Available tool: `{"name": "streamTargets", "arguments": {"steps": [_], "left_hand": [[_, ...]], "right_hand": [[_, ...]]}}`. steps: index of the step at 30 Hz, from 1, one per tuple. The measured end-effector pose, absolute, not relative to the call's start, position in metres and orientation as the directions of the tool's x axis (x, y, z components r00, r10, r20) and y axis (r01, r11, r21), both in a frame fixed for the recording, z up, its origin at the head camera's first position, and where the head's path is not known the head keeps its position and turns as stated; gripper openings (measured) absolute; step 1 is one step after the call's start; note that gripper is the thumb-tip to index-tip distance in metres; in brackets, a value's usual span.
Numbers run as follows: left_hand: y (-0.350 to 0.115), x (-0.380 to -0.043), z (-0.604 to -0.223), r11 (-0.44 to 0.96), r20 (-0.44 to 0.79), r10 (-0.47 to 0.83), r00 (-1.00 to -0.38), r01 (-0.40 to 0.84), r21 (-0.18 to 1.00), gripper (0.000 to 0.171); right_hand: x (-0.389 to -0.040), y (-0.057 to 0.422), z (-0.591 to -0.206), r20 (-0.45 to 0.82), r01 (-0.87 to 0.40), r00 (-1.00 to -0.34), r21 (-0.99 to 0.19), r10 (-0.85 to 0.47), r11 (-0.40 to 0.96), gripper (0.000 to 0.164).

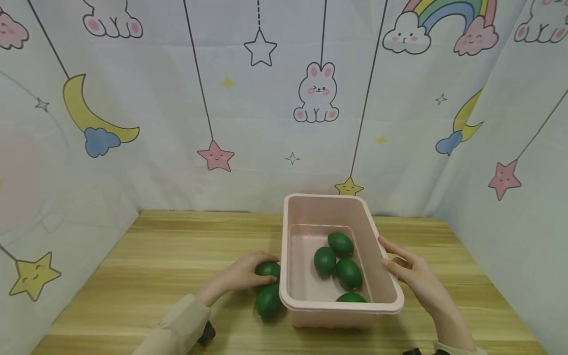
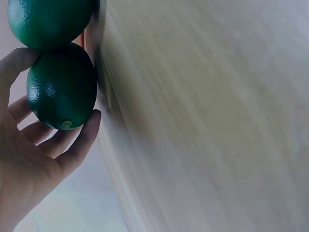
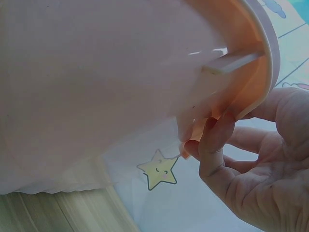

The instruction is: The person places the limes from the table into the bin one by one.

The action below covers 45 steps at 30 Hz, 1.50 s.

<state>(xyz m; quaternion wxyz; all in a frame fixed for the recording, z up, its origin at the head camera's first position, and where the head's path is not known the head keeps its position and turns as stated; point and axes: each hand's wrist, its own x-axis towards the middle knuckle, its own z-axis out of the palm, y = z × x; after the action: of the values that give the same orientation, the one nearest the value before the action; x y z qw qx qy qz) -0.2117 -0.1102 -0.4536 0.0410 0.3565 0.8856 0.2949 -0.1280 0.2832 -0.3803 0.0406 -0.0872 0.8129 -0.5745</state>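
Observation:
My left hand [image 1: 243,271] is wrapped around a dark green lime [image 2: 63,89], with the thumb on one side and the fingers on the other. A second lime [image 1: 268,301] touches it, just nearer to me on the table. Both are left of a pale pink plastic bin [image 1: 341,306], close against its wall. Several more limes [image 1: 348,273] lie inside the bin, one partly hidden by the near rim. On the bin's right side, my right hand [image 1: 414,276] holds the rim, its fingers [image 3: 215,137] curled at the edge in the right wrist view.
The wood-grain table [image 1: 177,246] extends on both sides of the bin. A white curtain [image 1: 266,118] printed with stars, moons and rabbits hangs behind it and along both sides.

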Motion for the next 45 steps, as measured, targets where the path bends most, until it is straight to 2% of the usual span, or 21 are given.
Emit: {"name": "streamTargets", "arguments": {"steps": [14,27,34,45], "left_hand": [[-0.112,-0.21,-0.455,0.575,0.172,0.626,-0.761,0.599,0.558,0.051],[-0.118,-0.21,-0.449,0.596,0.195,0.548,-0.813,0.543,0.592,0.049],[-0.117,-0.208,-0.443,0.622,0.165,0.473,-0.865,0.461,0.633,0.049],[-0.114,-0.205,-0.431,0.675,0.204,0.333,-0.92,0.384,0.63,0.048]], "right_hand": [[-0.126,0.283,-0.38,0.024,-0.085,-0.982,-0.942,-0.188,0.325,0.056],[-0.128,0.283,-0.379,0.026,-0.089,-0.981,-0.941,-0.192,0.325,0.056],[-0.127,0.283,-0.379,0.023,-0.086,-0.981,-0.94,-0.191,0.331,0.056],[-0.127,0.282,-0.378,0.023,-0.087,-0.982,-0.937,-0.189,0.337,0.056]]}}
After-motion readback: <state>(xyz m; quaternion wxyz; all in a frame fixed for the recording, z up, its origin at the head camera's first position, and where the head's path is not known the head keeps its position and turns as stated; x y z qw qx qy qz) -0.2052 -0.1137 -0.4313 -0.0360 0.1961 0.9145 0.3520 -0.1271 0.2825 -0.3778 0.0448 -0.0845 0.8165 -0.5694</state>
